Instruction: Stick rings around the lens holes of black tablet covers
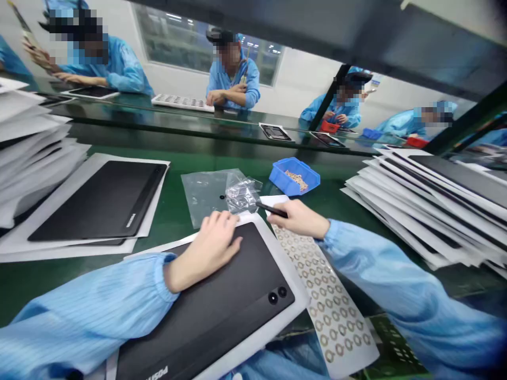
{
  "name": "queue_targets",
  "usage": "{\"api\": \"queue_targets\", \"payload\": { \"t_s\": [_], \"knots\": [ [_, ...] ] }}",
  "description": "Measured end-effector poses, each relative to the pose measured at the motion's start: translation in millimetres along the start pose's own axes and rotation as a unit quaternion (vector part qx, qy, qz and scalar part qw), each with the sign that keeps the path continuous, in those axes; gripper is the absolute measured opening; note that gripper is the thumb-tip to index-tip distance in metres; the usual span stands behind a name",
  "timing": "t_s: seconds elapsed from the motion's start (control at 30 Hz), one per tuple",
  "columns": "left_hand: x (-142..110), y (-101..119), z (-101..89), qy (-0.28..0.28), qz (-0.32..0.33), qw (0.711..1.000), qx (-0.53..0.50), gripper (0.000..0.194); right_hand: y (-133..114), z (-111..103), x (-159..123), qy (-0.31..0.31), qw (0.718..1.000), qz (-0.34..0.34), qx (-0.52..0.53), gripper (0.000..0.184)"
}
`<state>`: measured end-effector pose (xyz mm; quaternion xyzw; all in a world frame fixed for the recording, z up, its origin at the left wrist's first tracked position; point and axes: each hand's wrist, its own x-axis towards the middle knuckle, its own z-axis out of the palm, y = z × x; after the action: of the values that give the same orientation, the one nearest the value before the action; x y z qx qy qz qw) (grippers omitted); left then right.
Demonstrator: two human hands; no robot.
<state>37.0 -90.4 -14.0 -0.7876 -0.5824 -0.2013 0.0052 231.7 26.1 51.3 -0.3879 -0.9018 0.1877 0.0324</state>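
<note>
My left hand (214, 244) lies spread on the upper edge of a black tablet back cover (222, 295), which rests on a white foam sheet (297, 295). Two round camera openings show at the cover's right corner. Between the fingers of my right hand (303, 217) is a black pen-like tool (273, 210), its tip pointing left over a clear plastic bag (206, 195). A small black ring-like part (222, 197) sits on the bag. Under my right hand runs a sheet of ring-shaped stickers (328, 295).
A blue bin (283, 182) holds small gold-coloured rings. Another black tablet cover (103, 200) lies on white sheets at left. Tall stacks of covers and foam sheets (35, 137) (428, 211) flank the green bench. Several people in blue work behind a raised ledge (233, 132).
</note>
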Motion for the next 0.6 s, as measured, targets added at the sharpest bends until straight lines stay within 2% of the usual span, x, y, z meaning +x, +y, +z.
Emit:
{"api": "queue_targets", "payload": {
  "t_s": [0.13,0.27,0.43,0.53,0.6],
  "knots": [
    [-1.4,-22.1,5.5,0.016,-0.071,0.997,0.019,0.030,20.4,25.6,-17.1,-0.041,0.998,0.033,0.045,0.036],
    [-1.4,-27.1,5.2,-0.007,-0.079,0.997,0.013,0.034,14.6,31.2,-15.5,-0.043,0.995,-0.007,0.094,0.036],
    [1.3,-18.8,-10.1,-0.028,-0.078,0.996,-0.012,0.041,-1.3,21.1,-21.4,0.043,0.985,-0.073,0.153,0.028],
    [3.7,-10.1,-24.2,-0.034,-0.096,0.994,-0.025,0.049,-6.3,13.9,-25.5,0.083,0.964,-0.096,0.234,0.029],
    [8.8,-10.5,-38.7,-0.033,-0.116,0.992,-0.025,0.050,-7.0,10.9,-25.6,0.091,0.945,-0.083,0.304,0.032]
  ]
}}
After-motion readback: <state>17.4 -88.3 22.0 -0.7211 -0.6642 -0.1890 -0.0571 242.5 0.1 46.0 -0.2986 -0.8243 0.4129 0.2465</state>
